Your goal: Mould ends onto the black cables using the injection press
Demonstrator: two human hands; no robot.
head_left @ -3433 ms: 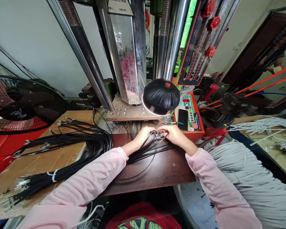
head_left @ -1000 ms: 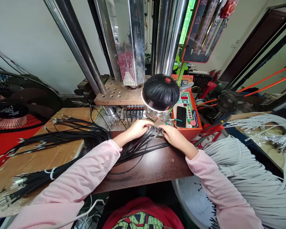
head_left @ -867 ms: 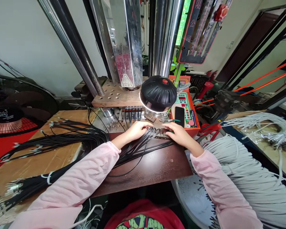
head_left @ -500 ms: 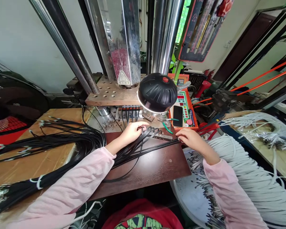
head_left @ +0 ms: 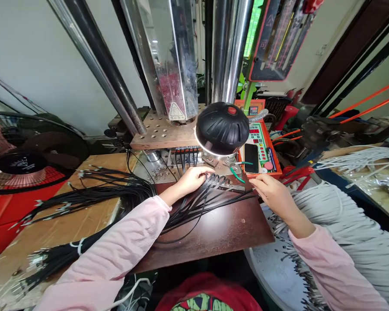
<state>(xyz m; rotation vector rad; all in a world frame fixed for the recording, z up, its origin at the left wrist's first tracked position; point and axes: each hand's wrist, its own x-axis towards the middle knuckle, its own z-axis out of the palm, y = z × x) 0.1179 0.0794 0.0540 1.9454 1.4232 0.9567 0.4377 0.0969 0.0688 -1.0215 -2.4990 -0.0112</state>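
On the brown work board [head_left: 227, 229] lies a fan of black cables [head_left: 184, 211], some running up over a slotted metal bar [head_left: 231, 187]. My left hand [head_left: 194, 179] rests across the cables at the bar's left end, thumb and fingers closed around a black cable near its tip. To the right of the bar is my right hand [head_left: 272, 194], its thumb and fingertips pinched together just above the loose cable ends. Whatever lies in that pinch is too small to make out. Green-handled pliers [head_left: 237, 175] lie behind the bar.
A black lamp [head_left: 222, 128] hangs close over the work, before the press plate [head_left: 165, 137]. A phone [head_left: 251, 157] lies on the orange control box [head_left: 274, 170]. Bundled black cables [head_left: 97, 190] cover the left table; white cables [head_left: 343, 229] fill the right. A fan [head_left: 22, 162] stands left.
The view has swung a little left, so everything sits further right. My right hand has lifted slightly off the cable ends, its fingers drawn closer together. My left hand stays at the bar.
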